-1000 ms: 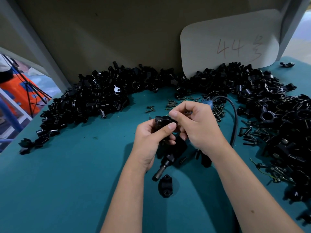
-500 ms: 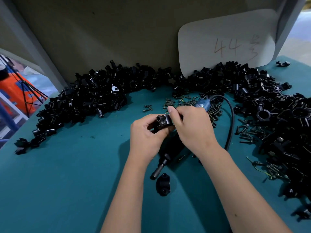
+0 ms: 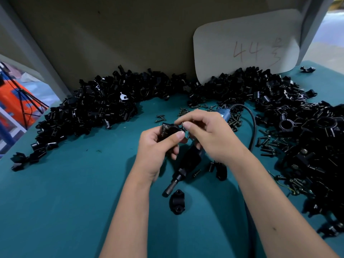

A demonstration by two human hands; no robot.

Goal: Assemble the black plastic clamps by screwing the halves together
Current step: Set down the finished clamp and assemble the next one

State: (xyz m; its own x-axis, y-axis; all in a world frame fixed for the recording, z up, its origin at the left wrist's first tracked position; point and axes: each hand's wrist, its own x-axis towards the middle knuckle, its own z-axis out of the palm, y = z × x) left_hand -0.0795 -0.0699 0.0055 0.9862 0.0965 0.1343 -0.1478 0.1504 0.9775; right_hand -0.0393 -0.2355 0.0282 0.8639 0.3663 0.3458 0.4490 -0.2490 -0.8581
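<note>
We saw the left hand (image 3: 158, 146) gripping a black clamp (image 3: 170, 129) just above the electric screwdriver (image 3: 186, 164); the right hand (image 3: 208, 135) pinched a small screw (image 3: 182, 124) at the clamp's edge.

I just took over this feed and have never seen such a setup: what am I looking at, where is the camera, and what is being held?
No machine: a person's bare hands, filmed by a head-worn camera looking down at a teal table. The left hand grips a black clamp part. The right hand pinches what looks like a small screw beside it. Below them lie an electric screwdriver with a black cable, and a loose clamp half. Piles of black clamp parts and loose screws ring the workspace.
</note>
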